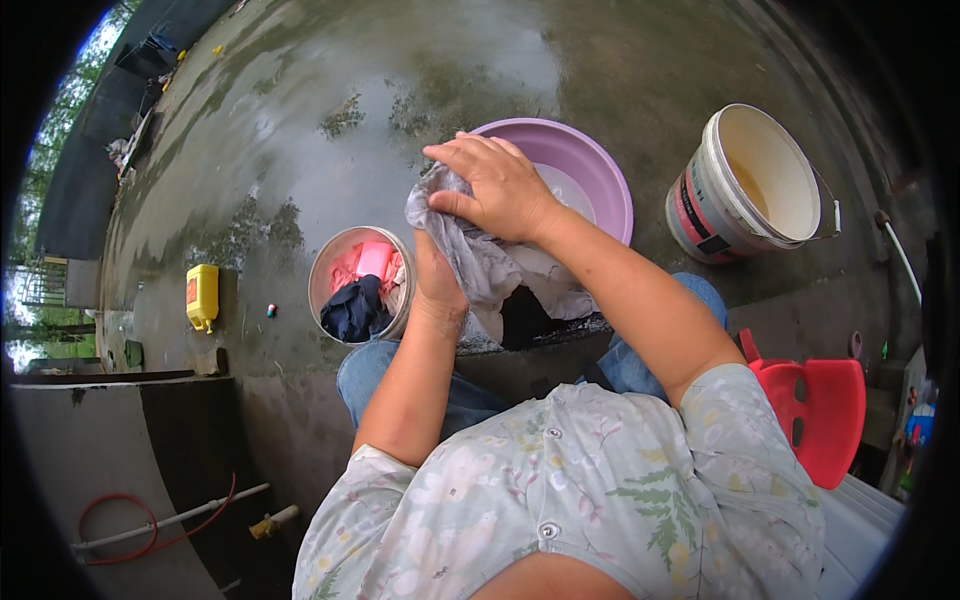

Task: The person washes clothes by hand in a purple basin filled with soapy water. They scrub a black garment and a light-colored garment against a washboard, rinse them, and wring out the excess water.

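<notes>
A wet grey cloth is bunched between my two hands in front of me. My left hand holds it from below and the left side, its fingers hidden by the cloth. On top, my right hand lies over the cloth with its palm down and its thumb against the fabric. The cloth's lower end hangs over a dark, wet surface with suds, beside a black piece of fabric. Just beyond my right hand stands a purple basin with cloudy water in it.
A round bucket at left holds dark and pink fabrics and a pink block-like item. A large white bucket with brownish contents stands right. A yellow jug lies farther left; a red plastic chair is at my right. The concrete floor is wet.
</notes>
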Tool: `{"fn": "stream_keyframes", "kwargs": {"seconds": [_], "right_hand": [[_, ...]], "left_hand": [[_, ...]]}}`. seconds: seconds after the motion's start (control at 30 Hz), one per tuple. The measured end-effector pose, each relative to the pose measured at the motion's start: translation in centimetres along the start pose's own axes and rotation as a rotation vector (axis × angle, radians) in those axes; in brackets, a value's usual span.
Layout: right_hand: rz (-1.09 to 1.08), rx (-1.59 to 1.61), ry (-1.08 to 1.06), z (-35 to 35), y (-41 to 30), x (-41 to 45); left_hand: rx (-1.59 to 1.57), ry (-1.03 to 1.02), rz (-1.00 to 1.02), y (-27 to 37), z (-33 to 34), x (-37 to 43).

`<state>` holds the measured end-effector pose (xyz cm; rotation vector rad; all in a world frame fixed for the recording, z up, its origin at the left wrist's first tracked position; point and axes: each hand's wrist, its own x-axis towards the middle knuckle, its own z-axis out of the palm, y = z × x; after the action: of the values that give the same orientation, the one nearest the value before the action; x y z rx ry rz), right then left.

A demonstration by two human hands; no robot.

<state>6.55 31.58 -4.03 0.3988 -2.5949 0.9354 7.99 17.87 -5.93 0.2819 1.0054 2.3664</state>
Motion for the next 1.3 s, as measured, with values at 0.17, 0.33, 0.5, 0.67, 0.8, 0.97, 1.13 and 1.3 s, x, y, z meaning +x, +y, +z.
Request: {"fn": "stream_keyframes", "kwargs": {"seconds": [0.17,0.33,0.5,0.67,0.8,0.97,1.13,1.3], "right_hand": [[0.279,0.896,-0.455,-1.5,2.4,0.1],[0.397,0.871,-0.834,-1.9,5.2,-1.3],[0.597,1.442,-0.350,-2.1,3.5,-1.3],[0.645,1.908,-0.182,0.5,1.2,-1.5],[0.703,1.517,0.093,1.6,0.6,-0.9],[0.548,1.478,0.509,-0.6,2.7,0.9],[0.197,0.735,0.365,5.2,-2.1,-2.7],[-0.052,0.342,0.311,6.8,-3.0,-4.1]], "left_hand": [[0.110,-0.118,-0.019,1.3,-1.3,0.2],[0.153,0.070,0.102,5.0,-2.1,1.0],[0.239,0.168,0.170,5.8,-4.7,0.9],[0.650,0.046,0.344,3.2,-3.7,1.1],[1.018,-0.174,0.426,1.6,-2.1,0.9],[0.311,0.170,-0.026,-1.4,-4.4,-0.3],[-0.095,0.217,-0.207,-4.0,-4.4,1.2],[0.041,0.176,0.212,-6.1,-6.6,1.8]]}}
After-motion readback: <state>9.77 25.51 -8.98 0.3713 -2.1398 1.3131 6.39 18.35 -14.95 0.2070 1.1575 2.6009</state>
